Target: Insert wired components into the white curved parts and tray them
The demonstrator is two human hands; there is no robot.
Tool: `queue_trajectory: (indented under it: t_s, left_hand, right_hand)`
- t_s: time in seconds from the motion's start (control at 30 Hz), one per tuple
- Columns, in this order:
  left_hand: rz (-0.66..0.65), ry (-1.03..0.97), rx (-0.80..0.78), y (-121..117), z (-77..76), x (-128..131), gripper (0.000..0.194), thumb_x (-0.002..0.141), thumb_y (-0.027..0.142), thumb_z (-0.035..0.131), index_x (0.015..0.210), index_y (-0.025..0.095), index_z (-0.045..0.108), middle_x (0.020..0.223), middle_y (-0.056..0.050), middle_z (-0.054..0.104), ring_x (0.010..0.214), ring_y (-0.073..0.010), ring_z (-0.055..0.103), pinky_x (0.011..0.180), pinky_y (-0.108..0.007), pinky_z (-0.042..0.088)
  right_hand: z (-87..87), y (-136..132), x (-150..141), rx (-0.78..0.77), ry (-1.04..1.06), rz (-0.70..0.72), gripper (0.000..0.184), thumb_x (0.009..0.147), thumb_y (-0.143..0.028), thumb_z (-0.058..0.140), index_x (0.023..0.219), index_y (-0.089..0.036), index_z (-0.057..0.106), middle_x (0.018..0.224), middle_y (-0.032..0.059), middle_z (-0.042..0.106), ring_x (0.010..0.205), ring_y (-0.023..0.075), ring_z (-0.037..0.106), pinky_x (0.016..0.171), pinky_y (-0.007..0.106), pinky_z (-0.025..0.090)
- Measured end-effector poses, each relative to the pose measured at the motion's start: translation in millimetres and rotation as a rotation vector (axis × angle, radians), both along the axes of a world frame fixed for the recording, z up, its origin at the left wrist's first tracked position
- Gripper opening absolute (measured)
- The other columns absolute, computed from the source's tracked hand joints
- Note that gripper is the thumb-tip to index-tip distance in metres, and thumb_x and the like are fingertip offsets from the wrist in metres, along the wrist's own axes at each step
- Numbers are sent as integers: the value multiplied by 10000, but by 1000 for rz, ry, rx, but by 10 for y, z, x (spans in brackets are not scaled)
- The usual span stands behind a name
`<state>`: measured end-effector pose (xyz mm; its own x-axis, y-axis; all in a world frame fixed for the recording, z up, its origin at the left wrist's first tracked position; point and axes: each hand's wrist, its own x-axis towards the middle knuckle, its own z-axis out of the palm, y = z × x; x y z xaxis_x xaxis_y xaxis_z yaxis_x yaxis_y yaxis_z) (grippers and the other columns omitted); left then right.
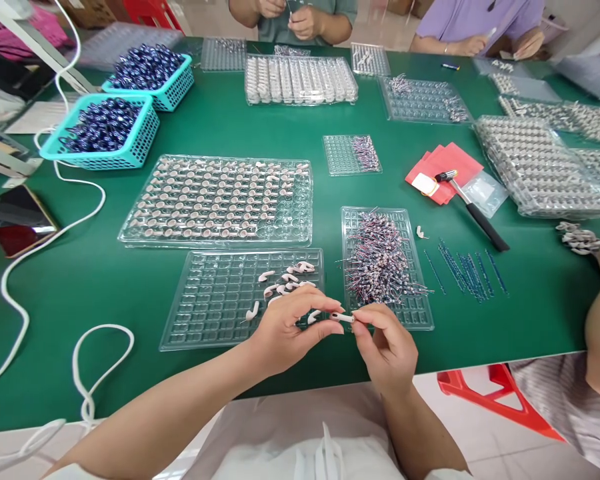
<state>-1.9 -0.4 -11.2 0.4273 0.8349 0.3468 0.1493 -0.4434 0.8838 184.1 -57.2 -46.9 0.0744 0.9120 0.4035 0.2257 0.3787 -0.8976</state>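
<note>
My left hand (pixel 290 330) and my right hand (pixel 387 343) meet over the near edge of the green table (pixel 105 280). Both pinch one small white earpiece-shaped part (pixel 341 317) between their fingertips. Just behind my left hand lies a clear blister tray (pixel 205 313) with several loose white parts (pixel 285 280) in it. Behind my right hand a smaller clear tray (pixel 420 313) holds a heap of thin red and blue wired pieces (pixel 380 257).
A full tray of white parts (pixel 220 200) lies further back. Two teal baskets (pixel 130 155) of dark blue pieces stand far left. A black-handled tool (pixel 475 213), red sheets (pixel 447 163), blue wires (pixel 467 270) and stacked trays (pixel 540 167) lie right. Other people's hands work at the far side and right edge.
</note>
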Motion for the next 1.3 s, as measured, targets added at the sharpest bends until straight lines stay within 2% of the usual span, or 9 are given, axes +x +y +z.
queue_trajectory:
  t_s: [0.1,0.23,0.4,0.53,0.7,0.9,1.07,1.17,1.3]
  left_hand:
    - [40,78,-58,99,71,-109,111,884,208,710,993,187,716,911,-49,758,844,-169,688,786,-289,541]
    - [132,340,-227,328,235,-423,137,907,322,668,970,208,712,998,-55,741,945,-206,675,800,-307,521]
    - [-32,738,-281,466,362,-737,186,913,384,618,917,230,722,1020,-56,681,949,-239,635,736,-310,487]
    - [-175,851,-294,450,363,-818,156,856,381,682,908,251,752,1000,-56,668,964,-263,628,741,-314,474]
    - [-195,838,-319,459,345,-803,199,815,412,730,934,253,745,988,-53,670,940,-262,628,716,-305,465]
    - [-65,543,-279,329,238,-391,175,924,359,601,902,224,710,924,-40,673,856,-199,626,688,-280,465]
    - [-102,500,-192,160,40,-125,127,925,271,611,965,195,704,905,-52,687,857,-199,630,737,-303,485]
    - [-103,497,-178,144,-13,-118,124,926,253,611,986,192,700,925,-56,706,851,-198,637,747,-312,498]
    - [-87,445,-166,165,-10,-144,130,927,244,608,997,182,697,932,-57,718,840,-189,646,753,-308,520]
  right_hand:
    - [-14,-8,2,-20,-2,-62,342,860,-18,612,1088,-262,682,931,30,675,851,166,643,706,296,537]
    - [-17,-40,21,-52,16,-129,284,875,-54,612,1056,-257,695,934,35,672,838,166,639,651,278,535]
    - [24,-97,122,-72,-6,-174,260,877,-84,627,1058,-254,706,965,41,672,799,158,641,621,273,541]
    - [73,-73,301,-86,-101,-242,200,875,-124,651,1009,-255,721,955,40,684,813,168,642,633,280,529]
    - [184,31,537,-107,-365,-296,126,897,-184,645,974,-255,714,906,26,686,810,170,641,703,299,513]
    - [209,147,549,-135,-737,-67,124,932,-224,600,1021,-247,684,945,40,666,880,184,635,767,317,503]
    - [158,271,444,-100,-930,-12,139,921,-208,601,1048,-198,657,935,69,667,909,229,612,803,368,482]
    - [149,298,436,-98,-973,-12,89,916,-164,578,956,-188,653,896,68,667,880,228,608,792,366,471]
    - [170,247,478,-128,-866,-30,118,926,-134,541,896,-200,634,883,52,674,864,202,608,786,343,475]
